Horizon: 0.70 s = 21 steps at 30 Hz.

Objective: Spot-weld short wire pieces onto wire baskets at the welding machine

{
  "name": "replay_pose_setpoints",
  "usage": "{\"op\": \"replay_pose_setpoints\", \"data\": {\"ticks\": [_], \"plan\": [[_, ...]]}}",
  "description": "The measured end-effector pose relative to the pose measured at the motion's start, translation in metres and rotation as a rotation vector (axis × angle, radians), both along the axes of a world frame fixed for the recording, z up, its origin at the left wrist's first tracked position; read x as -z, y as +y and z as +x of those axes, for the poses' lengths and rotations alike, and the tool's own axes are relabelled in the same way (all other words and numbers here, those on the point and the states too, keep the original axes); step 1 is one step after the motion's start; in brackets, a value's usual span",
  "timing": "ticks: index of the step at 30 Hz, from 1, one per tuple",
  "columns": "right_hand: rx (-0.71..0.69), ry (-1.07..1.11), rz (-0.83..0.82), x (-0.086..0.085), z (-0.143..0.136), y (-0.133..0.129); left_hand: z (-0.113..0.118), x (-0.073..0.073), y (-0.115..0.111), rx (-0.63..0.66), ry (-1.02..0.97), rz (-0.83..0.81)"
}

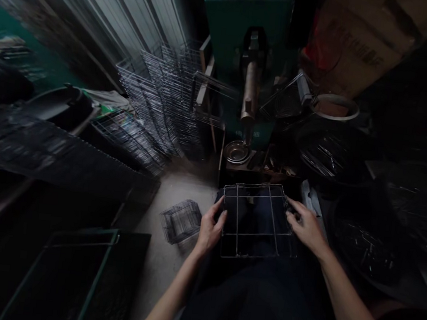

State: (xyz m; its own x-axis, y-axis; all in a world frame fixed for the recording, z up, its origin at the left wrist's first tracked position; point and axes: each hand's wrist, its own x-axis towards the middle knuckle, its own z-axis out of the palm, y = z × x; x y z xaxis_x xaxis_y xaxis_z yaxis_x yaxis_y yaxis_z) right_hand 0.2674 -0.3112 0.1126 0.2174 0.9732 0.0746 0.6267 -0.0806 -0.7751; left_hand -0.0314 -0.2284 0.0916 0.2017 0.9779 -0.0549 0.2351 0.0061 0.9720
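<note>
Over my lap I hold a rectangular wire frame [254,233] with a few crossing wires, one hand at each side. My left hand [210,228] pinches its left side wire between thumb and fingers. On the opposite side, my right hand [305,226] is closed on the right side wire near the upper corner. Dark clothing shows through the openings of the frame. Just beyond its far edge stands a green machine [224,45] with a copper-coloured arm [250,88] pointing down over a small round metal dish [237,152].
Tall stacks of wire grids [159,94] lean behind on the left. A small pile of wire frames [181,221] lies on the floor. Dark basins with loose metal pieces [369,250] stand to the right. A green-edged crate or rack [99,270] is at lower left.
</note>
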Motion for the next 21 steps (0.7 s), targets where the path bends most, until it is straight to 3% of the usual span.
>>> {"op": "replay_pose_setpoints", "data": {"ticks": [3, 6, 8, 12, 14, 16, 18, 21], "plan": [[0.034, 0.060, 0.055, 0.015, -0.002, -0.010, -0.003, 0.006, -0.004, 0.026, -0.069, -0.068], [0.044, 0.126, 0.038, 0.020, 0.002, -0.019, -0.014, 0.007, -0.001, 0.096, -0.015, -0.069], [-0.016, 0.195, -0.063, 0.014, 0.008, -0.026, -0.027, 0.004, 0.004, 0.242, 0.042, -0.066], [-0.302, 0.464, -0.361, -0.007, 0.022, -0.039, -0.052, -0.010, 0.018, 0.667, 0.107, -0.108], [-0.378, 0.528, -0.412, -0.013, 0.026, -0.046, -0.058, -0.018, 0.027, 0.755, 0.217, -0.036], [-0.390, 0.507, -0.415, -0.018, 0.030, -0.049, -0.061, -0.030, 0.035, 0.732, 0.357, 0.068], [-0.363, 0.395, -0.390, -0.026, 0.033, -0.047, -0.061, -0.053, 0.043, 0.568, 0.485, 0.217], [-0.226, 0.118, -0.219, -0.052, 0.036, -0.032, -0.058, -0.112, 0.037, 0.205, 0.586, 0.524]]}}
